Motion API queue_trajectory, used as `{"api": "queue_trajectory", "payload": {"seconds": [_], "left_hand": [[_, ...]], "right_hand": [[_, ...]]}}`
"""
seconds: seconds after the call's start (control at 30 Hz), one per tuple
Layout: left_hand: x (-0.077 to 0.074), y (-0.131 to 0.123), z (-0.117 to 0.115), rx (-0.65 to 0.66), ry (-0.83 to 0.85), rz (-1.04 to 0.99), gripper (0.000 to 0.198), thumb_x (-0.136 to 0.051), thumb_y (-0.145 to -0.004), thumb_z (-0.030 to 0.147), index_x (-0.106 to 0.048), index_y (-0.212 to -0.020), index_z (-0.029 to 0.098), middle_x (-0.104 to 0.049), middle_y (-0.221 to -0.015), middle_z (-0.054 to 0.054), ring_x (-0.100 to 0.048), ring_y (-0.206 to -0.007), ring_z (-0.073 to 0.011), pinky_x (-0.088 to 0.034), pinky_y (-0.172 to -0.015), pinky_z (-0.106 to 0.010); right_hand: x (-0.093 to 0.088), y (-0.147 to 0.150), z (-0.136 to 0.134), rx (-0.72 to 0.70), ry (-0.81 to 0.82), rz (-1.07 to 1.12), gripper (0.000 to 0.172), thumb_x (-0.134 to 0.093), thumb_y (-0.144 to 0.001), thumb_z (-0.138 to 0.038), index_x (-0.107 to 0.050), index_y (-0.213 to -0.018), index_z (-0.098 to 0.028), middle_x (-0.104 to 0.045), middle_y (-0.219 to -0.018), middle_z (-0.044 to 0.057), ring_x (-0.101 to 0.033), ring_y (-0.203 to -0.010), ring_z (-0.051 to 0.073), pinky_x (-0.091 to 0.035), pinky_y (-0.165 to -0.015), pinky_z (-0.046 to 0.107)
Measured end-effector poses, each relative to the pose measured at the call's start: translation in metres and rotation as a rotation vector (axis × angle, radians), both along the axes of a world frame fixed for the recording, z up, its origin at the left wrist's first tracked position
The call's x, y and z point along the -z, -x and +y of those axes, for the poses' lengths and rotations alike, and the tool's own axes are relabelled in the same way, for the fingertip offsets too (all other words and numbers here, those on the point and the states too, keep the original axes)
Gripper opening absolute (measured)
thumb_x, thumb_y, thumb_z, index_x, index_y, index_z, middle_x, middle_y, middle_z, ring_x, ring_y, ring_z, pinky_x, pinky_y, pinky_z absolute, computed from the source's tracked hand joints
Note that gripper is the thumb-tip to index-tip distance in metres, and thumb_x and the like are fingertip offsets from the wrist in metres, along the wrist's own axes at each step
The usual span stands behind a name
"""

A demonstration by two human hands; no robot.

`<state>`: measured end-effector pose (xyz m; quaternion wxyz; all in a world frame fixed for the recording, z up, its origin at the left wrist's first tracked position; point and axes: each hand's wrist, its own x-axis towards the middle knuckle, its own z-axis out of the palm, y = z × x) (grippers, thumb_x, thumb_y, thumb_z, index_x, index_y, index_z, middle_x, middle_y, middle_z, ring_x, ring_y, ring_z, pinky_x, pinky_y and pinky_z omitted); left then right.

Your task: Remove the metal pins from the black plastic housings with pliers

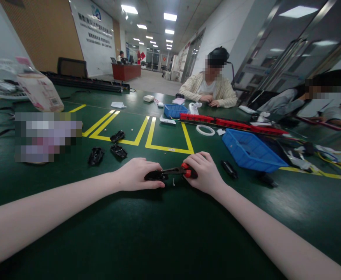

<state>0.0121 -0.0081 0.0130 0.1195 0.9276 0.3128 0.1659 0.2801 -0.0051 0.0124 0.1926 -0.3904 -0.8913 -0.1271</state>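
My left hand (138, 174) is closed around a small black plastic part (155, 175), thumb and fingers on either side of it. In my right hand (204, 171) is a pair of pliers (173, 171) with red and black handles. The jaws of the pliers point left and reach the black part; whether they grip it I cannot tell. A small pale screw-like piece (174, 181) lies on the table just below the jaws. Similar black parts (96, 156) rest to the left of my left hand, several in all, and another dark part (229, 169) lies right of my right hand.
A blue bin (253, 151) stands at right, with a smaller blue bin (174, 111) farther back. A long red strip (231, 123) crosses behind. A plastic bottle (40, 91) stands at left. A white ring (204, 130) and yellow tape lines are on the green table. A person sits opposite.
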Motion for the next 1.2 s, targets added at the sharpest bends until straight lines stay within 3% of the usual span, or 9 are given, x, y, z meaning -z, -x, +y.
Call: {"api": "queue_trajectory", "payload": {"seconds": [0.4,0.77,1.2], "left_hand": [[-0.0005,0.0007,-0.0009,-0.015,0.014,0.004,0.039,-0.05,-0.092,0.053,-0.063,-0.107,0.02,-0.069,-0.087,-0.003,-0.062,-0.073,-0.018,-0.041,-0.068,-0.029],[0.0005,0.0041,0.0045,0.097,0.166,-0.049,0.034,-0.052,-0.094,0.046,-0.059,-0.114,0.019,-0.067,-0.1,-0.005,-0.064,-0.088,-0.0196,-0.044,-0.072,-0.027],[0.0004,0.0044,0.005,0.076,0.188,-0.046,0.035,-0.053,-0.093,0.046,-0.059,-0.117,0.02,-0.068,-0.103,-0.005,-0.065,-0.09,-0.0206,-0.045,-0.071,-0.027]], "right_hand": [[0.0005,0.0002,-0.0004,-0.007,0.015,-0.038,0.019,-0.06,-0.074,-0.023,-0.061,-0.092,-0.018,-0.069,-0.093,0.008,-0.06,-0.089,0.024,-0.035,-0.092,0.041],[0.0032,-0.0016,0.0015,-0.038,0.019,-0.019,0.018,-0.062,-0.072,-0.024,-0.059,-0.09,-0.02,-0.068,-0.091,0.006,-0.059,-0.086,0.022,-0.035,-0.091,0.039],[0.0025,-0.0011,0.0013,-0.021,0.003,-0.026,0.019,-0.061,-0.073,-0.022,-0.06,-0.091,-0.017,-0.068,-0.092,0.008,-0.059,-0.087,0.022,-0.035,-0.09,0.039]]}}
